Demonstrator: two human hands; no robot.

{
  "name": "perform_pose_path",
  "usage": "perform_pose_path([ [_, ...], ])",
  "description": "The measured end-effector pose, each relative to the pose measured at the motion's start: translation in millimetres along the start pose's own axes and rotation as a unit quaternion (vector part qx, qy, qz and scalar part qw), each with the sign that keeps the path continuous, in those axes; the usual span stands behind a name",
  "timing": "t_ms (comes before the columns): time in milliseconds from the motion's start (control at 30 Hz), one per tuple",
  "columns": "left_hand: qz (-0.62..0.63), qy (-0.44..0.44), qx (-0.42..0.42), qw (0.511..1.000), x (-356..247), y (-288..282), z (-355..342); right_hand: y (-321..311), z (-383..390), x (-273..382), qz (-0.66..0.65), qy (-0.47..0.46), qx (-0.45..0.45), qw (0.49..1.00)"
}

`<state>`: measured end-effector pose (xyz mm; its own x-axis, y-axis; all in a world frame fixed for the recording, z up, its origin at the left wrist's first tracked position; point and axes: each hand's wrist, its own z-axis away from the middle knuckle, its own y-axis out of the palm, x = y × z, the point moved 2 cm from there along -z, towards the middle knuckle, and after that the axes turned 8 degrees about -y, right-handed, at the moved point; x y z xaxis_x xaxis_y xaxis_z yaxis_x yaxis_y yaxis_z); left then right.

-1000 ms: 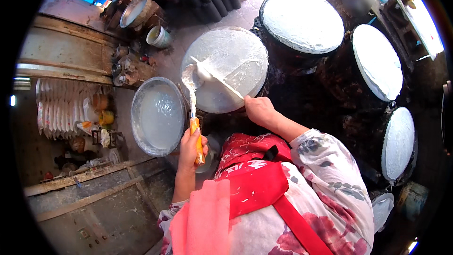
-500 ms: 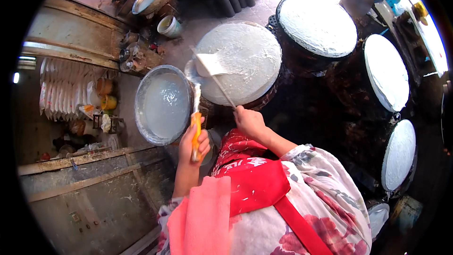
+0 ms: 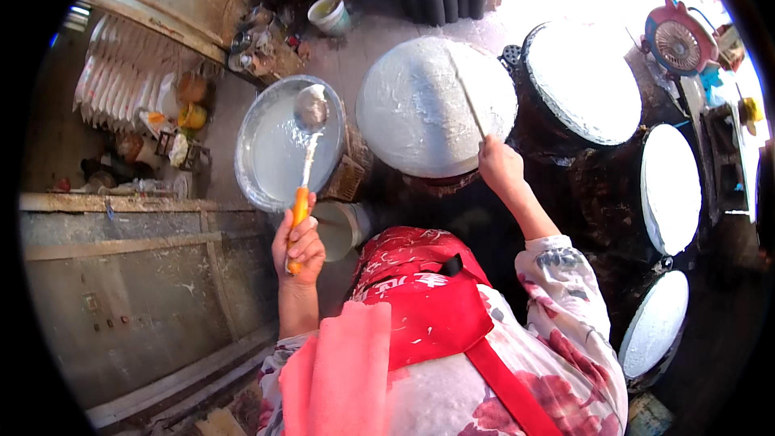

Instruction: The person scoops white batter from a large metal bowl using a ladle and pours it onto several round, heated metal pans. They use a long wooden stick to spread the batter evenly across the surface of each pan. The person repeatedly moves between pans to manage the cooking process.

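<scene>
My left hand (image 3: pixel 298 241) is wrapped round the orange handle of a ladle (image 3: pixel 312 110). The ladle's bowl hangs over a wide metal basin (image 3: pixel 245 175) of thin white batter (image 3: pixel 274 155). In my right hand (image 3: pixel 500 165) is the near end of a thin stick (image 3: pixel 467 97). This stick lies across a round griddle coated with white batter (image 3: pixel 408 113), reaching toward its far edge. Whether the stick touches the batter I cannot tell.
Several more white-coated round griddles (image 3: pixel 583 85) curve along my right. A pale bucket (image 3: pixel 343 224) stands below the basin. Stacked black cylinders (image 3: pixel 433 4) stand at the back, a pink fan (image 3: pixel 680 38) at far right. A small white bucket (image 3: pixel 329 16) sits beyond the basin.
The ladle has moved from beside the griddle to above the basin. My right hand and the stick have swung right across the griddle, and the batter looks more evenly spread. The view has shifted.
</scene>
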<state>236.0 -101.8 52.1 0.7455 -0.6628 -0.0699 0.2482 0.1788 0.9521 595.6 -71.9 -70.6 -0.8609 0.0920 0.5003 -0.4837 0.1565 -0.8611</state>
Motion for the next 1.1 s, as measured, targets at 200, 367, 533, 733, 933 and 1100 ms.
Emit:
perform_pose_path([
  [200,-0.001,0.052,-0.080,0.995,-37.9,-25.7,36.8,22.7,52.2,46.1,0.011,-0.153,0.195,0.969],
  [367,-0.001,0.063,-0.099,0.993,-80.9,-66.1,62.6,17.2,43.1,16.3,0.017,0.039,0.036,0.998],
  [533,0.024,0.041,-0.109,0.993,-135.1,-114.3,82.9,50.2,100.0,100.6,0.023,-0.102,0.206,0.973],
  [733,-0.033,-0.037,-0.139,0.989,-210.3,-203.8,74.7,103.1,128.0,139.0,0.009,0.098,0.020,0.995],
  [933,-0.045,-0.122,-0.208,0.969,-247.5,-279.5,49.3,156.5,181.3,263.0,-0.076,0.104,0.092,0.987],
  [1100,-0.102,-0.135,-0.267,0.949,-247.0,-305.2,54.4,174.8,227.9,266.1,-0.161,0.189,0.110,0.962],
])
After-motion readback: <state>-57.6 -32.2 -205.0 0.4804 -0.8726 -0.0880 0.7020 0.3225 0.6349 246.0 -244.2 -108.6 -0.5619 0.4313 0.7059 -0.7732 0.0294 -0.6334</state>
